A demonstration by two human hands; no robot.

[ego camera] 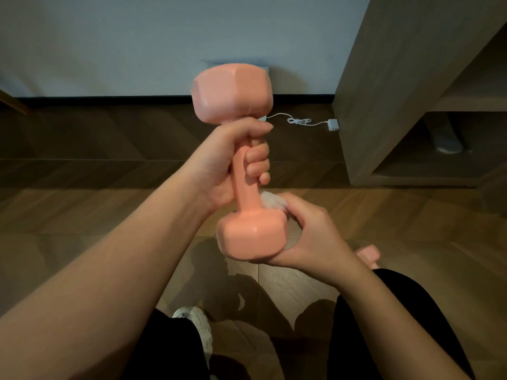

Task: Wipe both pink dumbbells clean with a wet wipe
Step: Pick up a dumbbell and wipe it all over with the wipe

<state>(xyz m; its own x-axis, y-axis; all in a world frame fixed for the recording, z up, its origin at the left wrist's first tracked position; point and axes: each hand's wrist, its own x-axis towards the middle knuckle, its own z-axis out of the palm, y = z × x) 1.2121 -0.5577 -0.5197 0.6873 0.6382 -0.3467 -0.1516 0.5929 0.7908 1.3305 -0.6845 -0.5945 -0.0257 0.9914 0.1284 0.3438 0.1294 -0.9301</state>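
Observation:
A pink dumbbell (241, 160) is held upright in mid air in front of me. My left hand (236, 160) is wrapped around its handle just under the upper head. My right hand (307, 234) cups the lower head from the right side and presses a white wet wipe (270, 200) against the top of that head, next to the handle. A second pink dumbbell (369, 255) lies on the floor behind my right wrist, mostly hidden.
The floor is wooden (109, 204). A white charger and cable (310, 122) lie by the wall's dark skirting. A wooden shelf unit (406, 105) stands at the right. My black-trousered legs and a white shoe (197, 327) are below.

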